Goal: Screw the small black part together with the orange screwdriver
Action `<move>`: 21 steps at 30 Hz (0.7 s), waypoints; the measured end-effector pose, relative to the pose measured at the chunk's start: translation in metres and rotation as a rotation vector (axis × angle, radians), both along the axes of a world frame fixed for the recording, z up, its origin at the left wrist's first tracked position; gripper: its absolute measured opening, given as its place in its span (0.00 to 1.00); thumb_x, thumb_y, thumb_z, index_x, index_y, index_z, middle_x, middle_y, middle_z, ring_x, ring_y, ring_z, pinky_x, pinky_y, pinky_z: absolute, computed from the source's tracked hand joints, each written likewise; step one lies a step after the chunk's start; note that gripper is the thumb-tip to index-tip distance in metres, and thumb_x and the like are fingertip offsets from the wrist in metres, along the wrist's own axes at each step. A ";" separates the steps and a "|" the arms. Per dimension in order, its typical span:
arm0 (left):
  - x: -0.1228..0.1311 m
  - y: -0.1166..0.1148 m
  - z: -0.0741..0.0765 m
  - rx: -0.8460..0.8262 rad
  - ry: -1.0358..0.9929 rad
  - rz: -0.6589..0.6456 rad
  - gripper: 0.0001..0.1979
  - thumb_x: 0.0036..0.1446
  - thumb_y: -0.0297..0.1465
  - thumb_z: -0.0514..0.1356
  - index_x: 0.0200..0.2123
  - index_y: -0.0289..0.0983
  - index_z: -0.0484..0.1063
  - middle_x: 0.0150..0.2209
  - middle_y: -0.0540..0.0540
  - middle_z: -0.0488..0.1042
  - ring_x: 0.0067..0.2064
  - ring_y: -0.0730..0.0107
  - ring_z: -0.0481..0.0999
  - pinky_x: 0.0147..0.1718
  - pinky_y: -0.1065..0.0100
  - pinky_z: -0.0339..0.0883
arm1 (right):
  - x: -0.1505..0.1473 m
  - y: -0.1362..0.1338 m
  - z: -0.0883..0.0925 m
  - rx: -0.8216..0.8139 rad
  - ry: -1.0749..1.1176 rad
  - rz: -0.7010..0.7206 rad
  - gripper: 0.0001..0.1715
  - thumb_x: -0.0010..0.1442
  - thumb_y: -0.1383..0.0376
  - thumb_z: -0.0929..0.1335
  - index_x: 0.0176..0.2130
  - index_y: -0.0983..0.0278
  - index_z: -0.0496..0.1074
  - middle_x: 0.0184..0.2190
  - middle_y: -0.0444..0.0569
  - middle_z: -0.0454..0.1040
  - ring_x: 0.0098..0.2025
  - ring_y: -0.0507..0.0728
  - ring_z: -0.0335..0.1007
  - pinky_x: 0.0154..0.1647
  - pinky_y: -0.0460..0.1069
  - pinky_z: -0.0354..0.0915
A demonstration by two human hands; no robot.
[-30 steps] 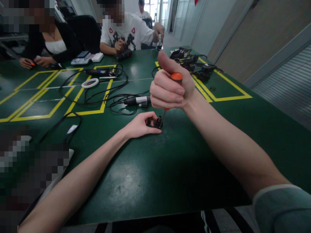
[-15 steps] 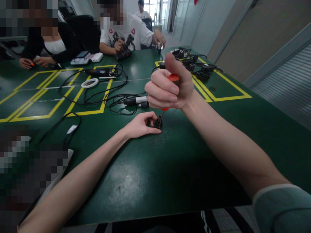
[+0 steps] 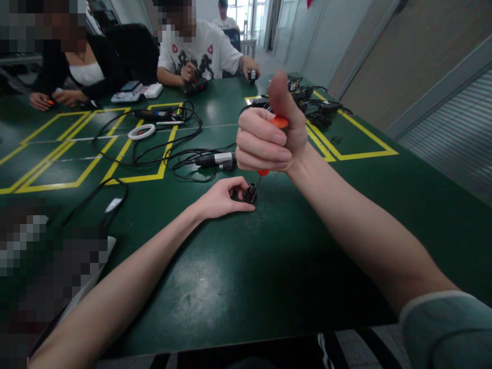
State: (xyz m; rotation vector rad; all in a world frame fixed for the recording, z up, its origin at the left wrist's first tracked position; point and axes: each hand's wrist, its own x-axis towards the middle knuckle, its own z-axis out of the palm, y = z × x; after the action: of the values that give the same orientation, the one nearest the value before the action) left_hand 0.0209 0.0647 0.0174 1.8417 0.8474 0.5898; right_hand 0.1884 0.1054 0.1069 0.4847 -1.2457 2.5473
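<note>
On the green table (image 3: 215, 256), my left hand (image 3: 226, 197) grips a small black round part (image 3: 250, 195) with a short metal tube standing up from it. My right hand (image 3: 271, 133) is wrapped round an orange-handled screwdriver (image 3: 279, 122), its thumb raised. The screwdriver's thin shaft points down at the black part; whether its tip touches is too small to tell. Most of the handle is hidden by my fingers.
A black and silver tool (image 3: 217, 159) with a cable lies beyond my left hand. Farther off are a white ring (image 3: 142, 131), yellow tape outlines and a heap of black cables (image 3: 321, 110). Two people sit across the table; another is far behind.
My right hand has shifted slightly right with the screwdriver, and its thumb has tilted to the right. My left hand has stayed in place. Across the table, a person's hand has turned a small black object.
</note>
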 end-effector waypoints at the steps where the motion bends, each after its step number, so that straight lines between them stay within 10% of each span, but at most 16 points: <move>1: 0.000 0.000 0.000 0.000 -0.002 0.000 0.17 0.45 0.37 0.75 0.32 0.36 0.73 0.28 0.54 0.69 0.30 0.73 0.65 0.32 0.70 0.59 | 0.000 0.001 0.000 -0.006 0.005 -0.001 0.40 0.72 0.35 0.50 0.23 0.59 0.54 0.18 0.41 0.58 0.22 0.52 0.63 0.23 0.45 0.65; 21: -0.001 0.000 -0.001 -0.013 0.003 0.008 0.18 0.44 0.37 0.76 0.33 0.36 0.74 0.28 0.54 0.70 0.30 0.73 0.66 0.32 0.70 0.60 | -0.001 0.005 0.002 0.141 0.038 -0.008 0.34 0.74 0.39 0.57 0.29 0.60 0.58 0.19 0.39 0.63 0.19 0.50 0.64 0.22 0.44 0.64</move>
State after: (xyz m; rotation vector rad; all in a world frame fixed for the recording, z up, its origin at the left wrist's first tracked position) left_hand 0.0203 0.0648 0.0159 1.8286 0.8588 0.5856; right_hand 0.1869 0.1100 0.1084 0.5545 -1.4164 2.4430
